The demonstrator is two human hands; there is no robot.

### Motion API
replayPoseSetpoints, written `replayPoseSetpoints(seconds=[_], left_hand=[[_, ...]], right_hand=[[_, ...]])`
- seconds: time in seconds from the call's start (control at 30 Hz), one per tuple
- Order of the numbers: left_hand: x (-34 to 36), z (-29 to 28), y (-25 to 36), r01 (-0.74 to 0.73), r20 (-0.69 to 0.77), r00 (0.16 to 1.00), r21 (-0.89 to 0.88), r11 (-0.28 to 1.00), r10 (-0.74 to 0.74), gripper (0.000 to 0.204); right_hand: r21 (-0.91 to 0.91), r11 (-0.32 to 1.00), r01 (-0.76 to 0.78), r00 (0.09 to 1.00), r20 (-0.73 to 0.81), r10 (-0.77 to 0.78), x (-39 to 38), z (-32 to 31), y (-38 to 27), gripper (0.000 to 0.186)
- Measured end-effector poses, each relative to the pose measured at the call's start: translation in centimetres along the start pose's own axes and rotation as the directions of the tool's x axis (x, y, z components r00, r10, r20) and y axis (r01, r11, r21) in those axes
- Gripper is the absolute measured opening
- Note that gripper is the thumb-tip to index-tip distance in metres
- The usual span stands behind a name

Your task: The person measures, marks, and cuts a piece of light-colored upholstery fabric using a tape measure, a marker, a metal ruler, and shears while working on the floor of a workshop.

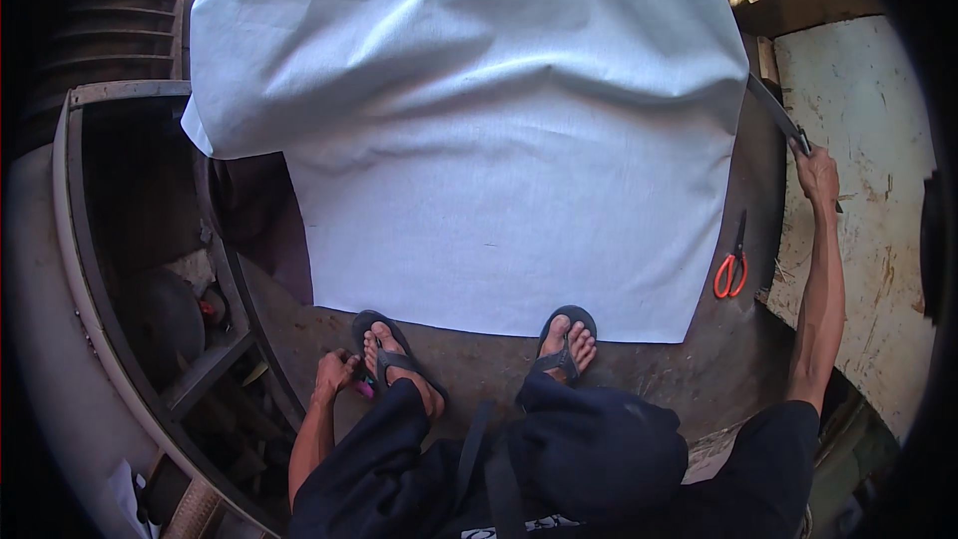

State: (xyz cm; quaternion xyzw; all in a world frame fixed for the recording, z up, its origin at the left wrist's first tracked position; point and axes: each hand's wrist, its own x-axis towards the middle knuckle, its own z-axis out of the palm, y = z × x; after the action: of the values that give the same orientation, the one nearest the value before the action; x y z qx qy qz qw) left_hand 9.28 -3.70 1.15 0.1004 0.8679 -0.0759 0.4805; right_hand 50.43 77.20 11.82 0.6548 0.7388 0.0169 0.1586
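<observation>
A large white sheet of cloth-like material (499, 220) spreads over the dark floor in front of me, rumpled at its far part and flatter near my feet. Out at the right, my right hand (818, 176) is closed around a long, dark, flat strip (770, 105) whose far end reaches the sheet's right edge. My left hand (337, 370) is low beside my left foot, its fingers curled at a small pink object (364, 387). Orange-handled scissors (731, 266) lie on the floor between the sheet and my right arm.
My sandalled feet (569, 334) stand at the sheet's near edge. An open dark metal frame (75, 170) with things inside it runs along the left. A worn, pale board (858, 240) lies at the right. Slatted racks (120, 30) stand at the far left.
</observation>
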Motion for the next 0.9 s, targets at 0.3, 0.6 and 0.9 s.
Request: replayPoseSetpoints(seconds=[0.3, 0.6, 0.9], left_hand=[[1.9, -9.5, 8.6, -0.337, -0.078, 0.928, 0.234, 0.912, 0.363, 0.031], [-6.3, -3.6, 41.0, -0.972, 0.442, 0.228, 0.152, 0.178, 0.868, 0.035], [-19.6, 8.5, 54.7, -0.140, 0.424, -0.023, -0.898, 0.417, 0.905, 0.097]], right_hand=[[0.111, 0.934, -0.339, 0.941, 0.023, 0.339, -25.4, -1.6, 9.8, 0.048], [0.336, 0.805, -0.489, 0.827, -0.112, 0.550, -48.8, 2.5, 26.7, 0.047], [0.707, 0.398, -0.585, 0.764, 0.316, 0.562, -61.7, 8.1, 24.0, 0.035]])
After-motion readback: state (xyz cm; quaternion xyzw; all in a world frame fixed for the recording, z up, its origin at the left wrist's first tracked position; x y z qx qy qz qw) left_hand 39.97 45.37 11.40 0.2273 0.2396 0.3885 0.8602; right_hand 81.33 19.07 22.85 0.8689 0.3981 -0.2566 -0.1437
